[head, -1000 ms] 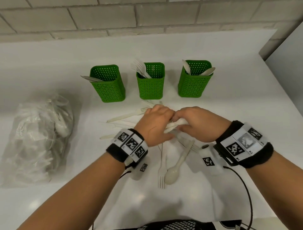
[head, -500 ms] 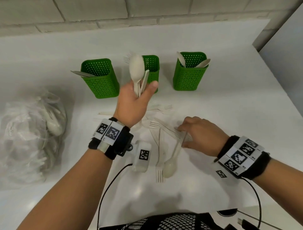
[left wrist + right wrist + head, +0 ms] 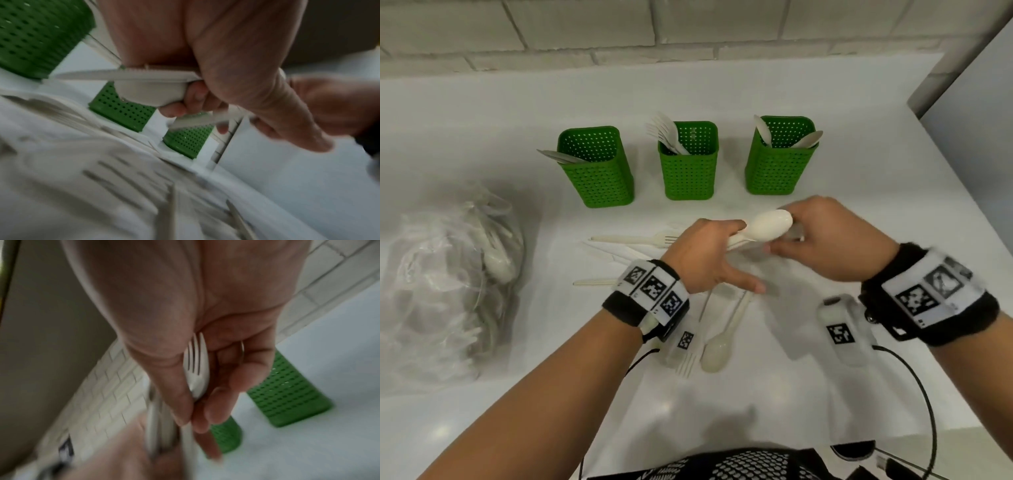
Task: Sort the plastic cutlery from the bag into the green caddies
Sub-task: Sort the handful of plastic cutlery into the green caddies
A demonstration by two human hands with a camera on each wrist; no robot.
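Observation:
My left hand (image 3: pixel 719 241) grips a white spoon (image 3: pixel 770 226) and a knife (image 3: pixel 123 75) by their handles, level over the table. The spoon's bowl points right. My right hand (image 3: pixel 804 233) meets it at the bowl and pinches a white fork (image 3: pixel 196 363) between thumb and fingers. Behind the hands stand three green caddies: the left caddy (image 3: pixel 595 171) holds knives, the middle caddy (image 3: pixel 688 168) forks, the right caddy (image 3: pixel 779 164) spoons. The clear bag of cutlery (image 3: pixel 448 291) lies at the left.
Loose cutlery lies on the white table (image 3: pixel 825 394) under and near my hands: a fork (image 3: pixel 633 238), a spoon (image 3: pixel 717 346), another fork (image 3: pixel 686 365) and some knives. A brick wall runs behind the caddies. A black cable curves at the front right.
My left hand came down from its raised position and turned the spoon and knife level toward the right. My right hand rose off the table with a fork and met the left hand.

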